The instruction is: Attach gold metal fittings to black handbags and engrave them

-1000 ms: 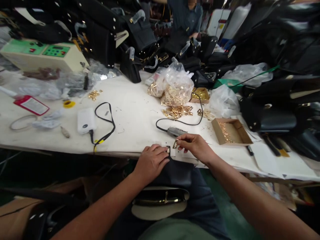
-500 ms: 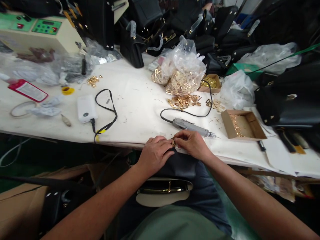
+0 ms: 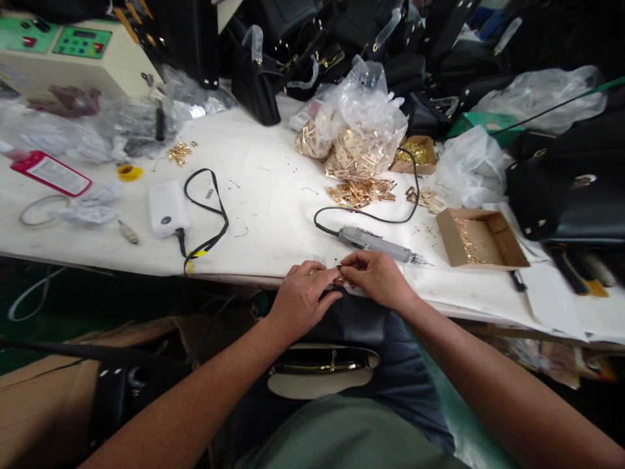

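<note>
A black handbag (image 3: 354, 319) lies across my lap against the table edge, its pale-lined mouth facing me with a gold bar inside. Where the bag meets the table, a small gold metal fitting (image 3: 340, 280) sits between my two hands. My left hand (image 3: 305, 296) lies flat on the bag's far edge, thumb apart, its fingertips touching the fitting. Thumb and fingers of my right hand (image 3: 378, 280) pinch the fitting from the right. Just beyond the right hand lies a grey electric screwdriver (image 3: 374, 243), its tip pointing right.
A cardboard box (image 3: 505, 244) of small gold pieces stands at right. Behind are loose gold fittings (image 3: 361, 192) and a plastic bag (image 3: 366, 140) of more. A white power box (image 3: 167, 208) with a looped cord lies left. Black bags crowd the back.
The right fingers have shifted slightly over the gold fitting, which shows at a different angle. The view has tilted a little; both hands stay at the same spot.
</note>
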`<move>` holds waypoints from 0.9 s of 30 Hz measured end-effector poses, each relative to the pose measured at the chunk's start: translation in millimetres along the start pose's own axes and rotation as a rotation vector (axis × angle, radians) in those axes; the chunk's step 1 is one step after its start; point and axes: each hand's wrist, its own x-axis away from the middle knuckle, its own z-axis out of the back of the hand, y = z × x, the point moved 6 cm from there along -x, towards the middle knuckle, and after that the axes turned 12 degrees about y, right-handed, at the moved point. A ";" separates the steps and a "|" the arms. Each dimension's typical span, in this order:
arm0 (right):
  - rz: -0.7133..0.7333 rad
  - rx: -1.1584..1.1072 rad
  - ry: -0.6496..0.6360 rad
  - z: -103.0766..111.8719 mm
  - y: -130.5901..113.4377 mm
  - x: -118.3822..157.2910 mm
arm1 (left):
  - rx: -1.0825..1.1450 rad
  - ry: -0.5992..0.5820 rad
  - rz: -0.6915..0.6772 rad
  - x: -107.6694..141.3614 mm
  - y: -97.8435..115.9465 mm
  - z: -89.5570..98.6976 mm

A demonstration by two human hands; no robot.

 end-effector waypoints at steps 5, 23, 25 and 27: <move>0.028 0.076 0.055 1.9 0.2 -0.1 | 0.027 -0.008 -0.039 1.2 0.1 -1.1; 0.000 0.132 0.050 0.5 0.2 -4.8 | 0.048 -0.013 -0.040 -0.1 0.0 -2.2; -0.006 0.130 0.040 0.3 0.1 -5.0 | 0.048 -0.022 -0.039 -0.2 0.0 -2.6; -0.006 0.124 0.036 0.4 -0.1 -5.1 | 0.049 -0.026 -0.037 -0.6 0.1 -2.6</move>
